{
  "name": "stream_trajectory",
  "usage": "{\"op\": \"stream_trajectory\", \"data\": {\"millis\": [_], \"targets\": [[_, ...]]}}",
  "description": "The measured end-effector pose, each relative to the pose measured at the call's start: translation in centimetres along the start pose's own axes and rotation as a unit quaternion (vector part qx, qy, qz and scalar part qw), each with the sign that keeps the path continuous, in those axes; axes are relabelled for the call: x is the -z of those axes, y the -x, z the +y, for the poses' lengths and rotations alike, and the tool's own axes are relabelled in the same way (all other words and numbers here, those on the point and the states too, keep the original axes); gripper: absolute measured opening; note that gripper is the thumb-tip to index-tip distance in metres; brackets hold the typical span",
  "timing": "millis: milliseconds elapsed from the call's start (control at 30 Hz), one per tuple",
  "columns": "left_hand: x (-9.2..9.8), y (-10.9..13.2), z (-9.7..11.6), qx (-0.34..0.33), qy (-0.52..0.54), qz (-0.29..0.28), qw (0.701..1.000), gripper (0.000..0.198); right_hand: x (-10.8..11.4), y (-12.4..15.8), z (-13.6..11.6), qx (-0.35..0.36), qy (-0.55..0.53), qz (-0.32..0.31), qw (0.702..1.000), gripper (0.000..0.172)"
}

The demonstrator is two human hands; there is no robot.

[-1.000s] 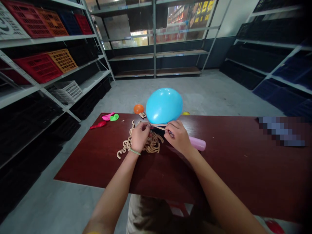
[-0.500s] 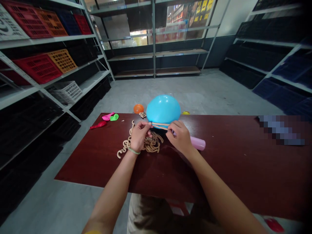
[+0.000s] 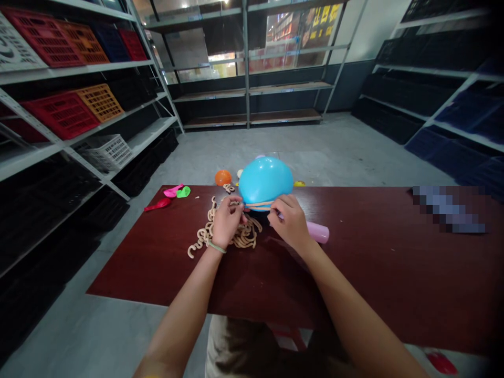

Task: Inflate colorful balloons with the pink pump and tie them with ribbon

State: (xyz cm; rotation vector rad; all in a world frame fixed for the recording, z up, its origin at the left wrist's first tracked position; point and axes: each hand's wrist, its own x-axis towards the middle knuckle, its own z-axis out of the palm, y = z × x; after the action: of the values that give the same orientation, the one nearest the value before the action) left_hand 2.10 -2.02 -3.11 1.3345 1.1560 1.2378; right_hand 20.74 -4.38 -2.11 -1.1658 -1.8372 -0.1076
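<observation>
A large inflated blue balloon [image 3: 265, 181] sits at the table's far edge, just beyond my hands. A tan rubber band [image 3: 258, 205] runs in strands across its near side, between my two hands. My left hand [image 3: 228, 220] is pinched at the band's left end, above a pile of curly tan bands [image 3: 244, 236]. My right hand [image 3: 289, 220] is closed on the band's right end. A pink-purple cylinder [image 3: 318, 232], like a balloon pump, lies partly hidden behind my right hand. The balloon's neck is not clearly visible.
Pink [image 3: 172, 191], green [image 3: 184, 192] and red [image 3: 158, 204] uninflated balloons lie at the left of the dark red table [image 3: 366, 273]. A small orange balloon [image 3: 223, 178] shows at the far edge. Shelves with crates [image 3: 61, 113] line the left side.
The band's strands now sit lower against the blue balloon, and my left fingers have loosened slightly. My right hand has hardly moved. The view has shifted a little.
</observation>
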Motion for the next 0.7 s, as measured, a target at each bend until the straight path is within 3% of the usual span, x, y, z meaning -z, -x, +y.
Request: {"op": "stream_trajectory", "data": {"millis": [167, 367, 500, 700], "targets": [[-0.4, 0.9, 0.0, -0.093, -0.082, -0.05, 0.991, 0.02, 0.8, -0.3, 0.1, 0.028, -0.002, 0.023, 0.999, 0.018], [-0.6, 1.1, 0.5, 0.012, 0.038, -0.168, 0.985, 0.031, 1.8, -1.2, -0.1, 0.074, -0.068, 0.021, 0.995, 0.014], [-0.3, 0.9, 0.8, 0.064, 0.079, -0.19, 0.977, 0.036, 2.1, -1.9, -0.1, 0.081, -0.08, -0.019, 0.993, 0.012], [0.0, 0.9, 1.7, 0.092, 0.102, -0.204, 0.969, 0.027, 2.5, -3.0, -0.3, 0.069, -0.092, -0.085, 0.99, 0.013]]}}
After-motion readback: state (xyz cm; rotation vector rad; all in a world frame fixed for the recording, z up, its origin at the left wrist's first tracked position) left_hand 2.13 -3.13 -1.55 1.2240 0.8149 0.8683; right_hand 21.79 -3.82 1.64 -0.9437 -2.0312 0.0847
